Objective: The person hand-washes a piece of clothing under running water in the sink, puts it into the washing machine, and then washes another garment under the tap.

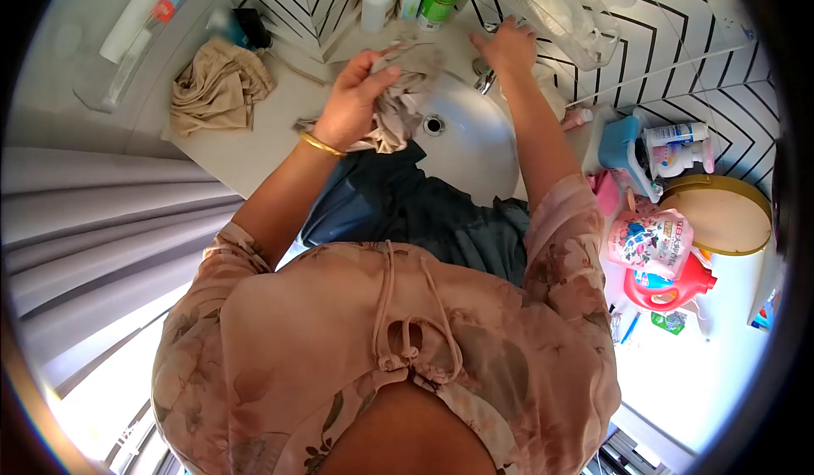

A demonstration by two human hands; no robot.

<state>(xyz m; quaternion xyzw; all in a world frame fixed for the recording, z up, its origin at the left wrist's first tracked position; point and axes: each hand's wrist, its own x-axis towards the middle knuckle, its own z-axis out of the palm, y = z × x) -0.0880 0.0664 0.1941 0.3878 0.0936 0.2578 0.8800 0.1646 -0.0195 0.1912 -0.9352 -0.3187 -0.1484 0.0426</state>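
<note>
My left hand (352, 98) is closed around a bunched greyish-beige cloth (405, 94), held over the left side of the white sink (475, 149). My right hand (509, 47) reaches to the faucet (485, 78) behind the basin. Its thumb and fingers are spread around the top of the faucet, and whether they touch the handle cannot be made out. A dark garment (432, 212) lies over the front of the sink, between the basin and my body. Crumpled on the counter at the left is another beige cloth (220, 85).
Behind the sink stand a white pump bottle (381, 2) and a green bottle (441, 0). A clear rack (577, 26) hangs on the tiled wall. To the right are a blue container (626, 153), a pink pouch (651, 242) and a red jug (678, 287). Grey curtains (110, 212) hang left.
</note>
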